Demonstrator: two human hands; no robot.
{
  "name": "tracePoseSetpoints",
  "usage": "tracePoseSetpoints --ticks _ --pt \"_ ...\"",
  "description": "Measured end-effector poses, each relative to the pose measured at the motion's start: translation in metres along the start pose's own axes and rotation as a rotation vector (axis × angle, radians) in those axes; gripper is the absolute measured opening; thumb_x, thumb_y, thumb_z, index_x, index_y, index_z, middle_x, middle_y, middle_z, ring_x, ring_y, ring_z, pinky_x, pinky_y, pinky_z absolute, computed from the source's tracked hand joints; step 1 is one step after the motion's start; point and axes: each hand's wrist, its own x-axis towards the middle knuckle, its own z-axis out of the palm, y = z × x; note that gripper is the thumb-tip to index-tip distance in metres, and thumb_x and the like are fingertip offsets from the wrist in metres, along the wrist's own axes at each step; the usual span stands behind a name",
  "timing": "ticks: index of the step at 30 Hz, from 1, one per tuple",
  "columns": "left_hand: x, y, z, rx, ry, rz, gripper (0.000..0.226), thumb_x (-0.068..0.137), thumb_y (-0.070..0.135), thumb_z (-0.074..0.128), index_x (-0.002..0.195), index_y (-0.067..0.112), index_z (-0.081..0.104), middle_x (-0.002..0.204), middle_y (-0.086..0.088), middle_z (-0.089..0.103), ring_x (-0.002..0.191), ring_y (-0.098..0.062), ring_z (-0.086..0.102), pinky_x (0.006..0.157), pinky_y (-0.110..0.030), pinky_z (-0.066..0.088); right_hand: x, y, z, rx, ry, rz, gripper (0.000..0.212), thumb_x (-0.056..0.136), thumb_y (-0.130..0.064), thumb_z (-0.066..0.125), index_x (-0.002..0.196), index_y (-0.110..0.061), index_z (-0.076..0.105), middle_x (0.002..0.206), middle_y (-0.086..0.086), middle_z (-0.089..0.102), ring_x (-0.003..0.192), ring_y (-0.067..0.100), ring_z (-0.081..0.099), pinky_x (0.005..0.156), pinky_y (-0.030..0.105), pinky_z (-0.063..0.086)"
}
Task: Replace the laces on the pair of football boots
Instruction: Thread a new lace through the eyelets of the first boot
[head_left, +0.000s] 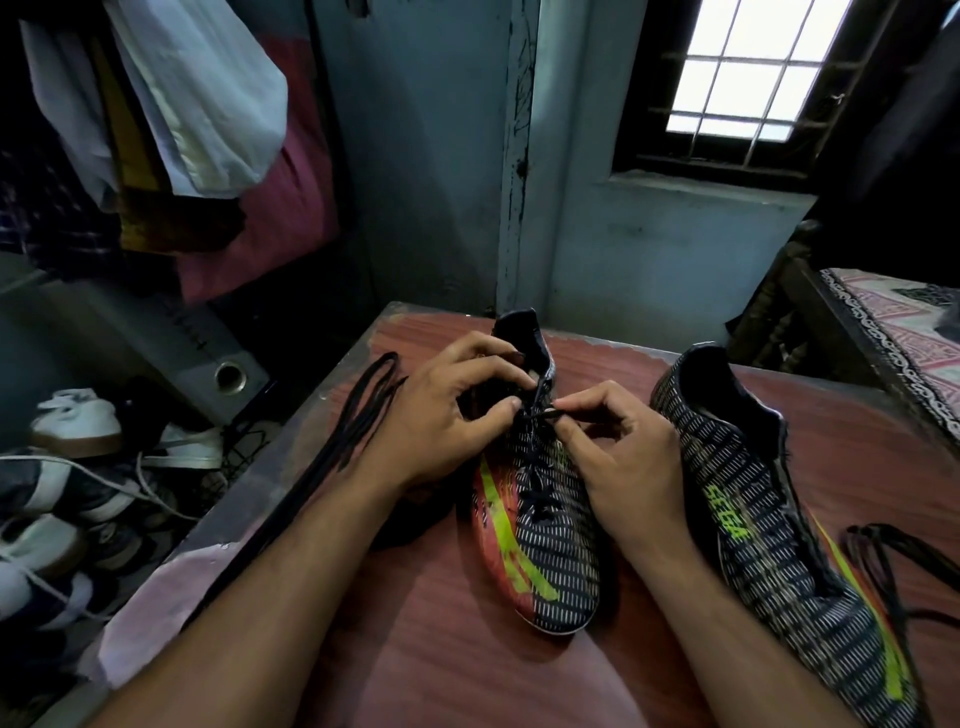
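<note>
Two black football boots with white dashes and neon-yellow and red trim lie on a reddish-brown table (441, 649). The left boot (550, 545) points toward me, with a dark lace (535, 499) threaded through its lower eyelets. My left hand (452, 421) grips the boot's collar, its thumb and fingers curled at the top eyelets. My right hand (618, 447) pinches the lace end beside them. The right boot (769, 509) lies unlaced beside my right wrist. A bundle of black laces (337, 452) lies left of my left forearm. Another loose black lace (898, 561) lies at the right edge.
Several white and dark shoes (72, 483) are piled on the floor to the left, beside a grey speaker (228, 374). Clothes (171, 130) hang at the upper left. A blue wall and a barred window (748, 73) stand behind the table. A patterned bed (904, 332) is at right.
</note>
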Motion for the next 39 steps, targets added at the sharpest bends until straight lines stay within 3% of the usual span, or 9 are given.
tracePoseSetpoints --ticks 5,10,12,16,19,22,29,34,39 --pt "0.001 0.001 0.002 0.002 -0.069 -0.054 0.022 0.088 0.041 0.065 0.108 0.035 0.073 0.114 0.019 0.059 0.111 -0.005 0.06 0.093 -0.032 0.05 -0.001 0.002 0.001 0.03 0.036 0.015 0.019 0.083 -0.001 0.079 0.089 -0.019 0.074 0.087 -0.012 0.074 0.081 0.008 0.072 0.074 0.03 0.061" --pt "0.002 0.003 0.003 -0.039 -0.148 -0.095 0.021 0.095 0.034 0.064 0.114 0.034 0.073 0.105 0.021 0.055 0.098 0.006 0.055 0.078 -0.01 0.037 -0.002 0.002 0.002 -0.02 0.03 -0.028 0.017 0.084 -0.002 0.079 0.087 -0.017 0.072 0.085 -0.013 0.072 0.083 0.005 0.071 0.076 0.028 0.059" --pt "0.002 0.004 0.003 -0.027 -0.149 -0.116 0.021 0.097 0.03 0.067 0.115 0.037 0.074 0.104 0.017 0.055 0.092 0.008 0.053 0.073 -0.007 0.034 -0.002 0.003 0.001 -0.04 0.033 -0.032 0.016 0.084 -0.004 0.078 0.085 -0.018 0.07 0.083 -0.014 0.071 0.081 0.007 0.07 0.074 0.031 0.059" --pt "0.005 0.008 0.008 0.07 -0.156 -0.131 0.019 0.092 0.034 0.07 0.107 0.045 0.068 0.105 0.018 0.053 0.093 0.009 0.052 0.074 -0.023 0.04 -0.002 0.004 0.002 -0.058 0.03 -0.062 0.016 0.086 -0.004 0.077 0.085 -0.018 0.068 0.082 -0.012 0.07 0.077 0.008 0.069 0.069 0.034 0.059" --pt "0.009 0.012 0.006 0.081 -0.196 -0.143 0.015 0.09 0.033 0.075 0.098 0.042 0.065 0.102 0.021 0.052 0.091 0.012 0.049 0.074 -0.021 0.036 -0.002 0.005 0.002 -0.064 0.027 -0.063 0.018 0.087 -0.004 0.076 0.088 -0.02 0.068 0.084 -0.013 0.07 0.076 0.007 0.069 0.069 0.033 0.059" --pt "0.009 0.016 0.01 0.109 -0.179 -0.16 0.006 0.092 0.039 0.066 0.095 0.035 0.063 0.1 0.019 0.051 0.091 0.004 0.05 0.078 -0.028 0.041 -0.002 0.005 0.002 -0.054 0.026 -0.072 0.018 0.086 -0.005 0.077 0.09 -0.021 0.069 0.086 -0.013 0.07 0.076 0.008 0.07 0.07 0.034 0.059" --pt "0.009 0.018 0.012 -0.085 -0.082 -0.276 0.005 0.083 0.036 0.058 0.082 0.031 0.057 0.087 0.019 0.056 0.086 -0.002 0.054 0.076 -0.032 0.04 -0.002 0.006 0.003 -0.05 -0.011 -0.08 0.016 0.085 -0.006 0.078 0.092 -0.02 0.073 0.086 -0.012 0.071 0.08 0.01 0.07 0.073 0.037 0.059" --pt "0.013 0.015 0.012 -0.356 0.052 -0.451 0.012 0.089 0.037 0.052 0.085 0.027 0.053 0.075 0.011 0.062 0.07 -0.014 0.052 0.071 -0.046 0.042 -0.002 0.008 0.003 -0.057 -0.044 -0.079 0.014 0.087 -0.012 0.08 0.094 -0.022 0.074 0.089 -0.014 0.073 0.084 0.008 0.071 0.077 0.039 0.06" --pt "0.009 0.013 0.011 -0.406 0.06 -0.395 0.013 0.103 0.017 0.056 0.097 0.027 0.063 0.082 0.008 0.066 0.054 -0.003 0.049 0.052 -0.021 0.038 -0.002 0.004 0.001 -0.093 -0.06 -0.133 0.016 0.088 -0.011 0.078 0.099 -0.021 0.075 0.094 -0.015 0.072 0.091 0.006 0.07 0.082 0.034 0.059"
